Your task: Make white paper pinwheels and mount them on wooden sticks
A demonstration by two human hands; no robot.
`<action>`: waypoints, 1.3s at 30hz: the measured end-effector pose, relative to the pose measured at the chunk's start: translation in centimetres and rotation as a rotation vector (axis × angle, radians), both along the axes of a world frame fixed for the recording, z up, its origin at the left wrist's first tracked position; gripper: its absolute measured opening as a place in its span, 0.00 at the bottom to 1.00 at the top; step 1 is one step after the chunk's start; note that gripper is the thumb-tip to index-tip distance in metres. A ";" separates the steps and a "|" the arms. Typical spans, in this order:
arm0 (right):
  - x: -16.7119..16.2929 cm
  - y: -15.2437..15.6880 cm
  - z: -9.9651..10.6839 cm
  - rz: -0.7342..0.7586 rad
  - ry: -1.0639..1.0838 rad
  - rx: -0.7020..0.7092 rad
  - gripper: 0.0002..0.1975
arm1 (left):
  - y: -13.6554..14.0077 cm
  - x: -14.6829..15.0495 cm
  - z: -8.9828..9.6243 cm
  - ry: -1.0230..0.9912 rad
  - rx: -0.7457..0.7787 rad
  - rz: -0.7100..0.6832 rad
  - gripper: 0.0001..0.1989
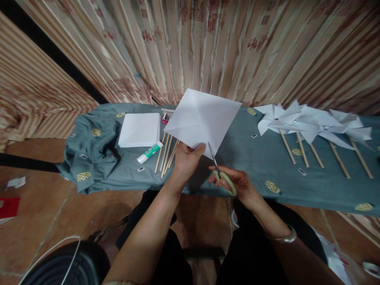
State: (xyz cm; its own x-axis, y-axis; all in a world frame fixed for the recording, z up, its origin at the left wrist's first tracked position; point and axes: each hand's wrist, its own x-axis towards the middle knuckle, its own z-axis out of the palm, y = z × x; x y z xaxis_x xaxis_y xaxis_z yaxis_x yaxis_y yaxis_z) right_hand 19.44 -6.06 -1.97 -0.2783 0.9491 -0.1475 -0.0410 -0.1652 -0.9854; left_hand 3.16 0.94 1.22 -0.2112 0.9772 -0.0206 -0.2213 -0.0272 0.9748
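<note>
My left hand (189,160) pinches a square white paper sheet (204,113) near its lower corner, thumb on top. Faint creases cross the sheet, which is held up over the table. Green-handled scissors (226,183) are in my right hand (237,184), fingers through and around the handles. Their blades meet the sheet's lower edge just right of my left thumb. Below and left of the sheet lie several thin wooden sticks (166,154), partly hidden by my left hand. A green and white glue stick (150,153) rests beside them.
A stack of white paper (139,130) sits left on the blue-grey cloth-covered table (243,158). Behind the held sheet is a small container (166,115) with metallic bits. Several white paper pinwheels (292,120) on sticks lie at right. A patterned curtain (208,47) hangs behind.
</note>
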 end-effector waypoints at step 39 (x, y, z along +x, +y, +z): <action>-0.8 0.0 -0.9 -0.085 -0.027 -0.059 0.24 | 0.1 0.1 0.0 0.070 -0.011 -0.019 0.09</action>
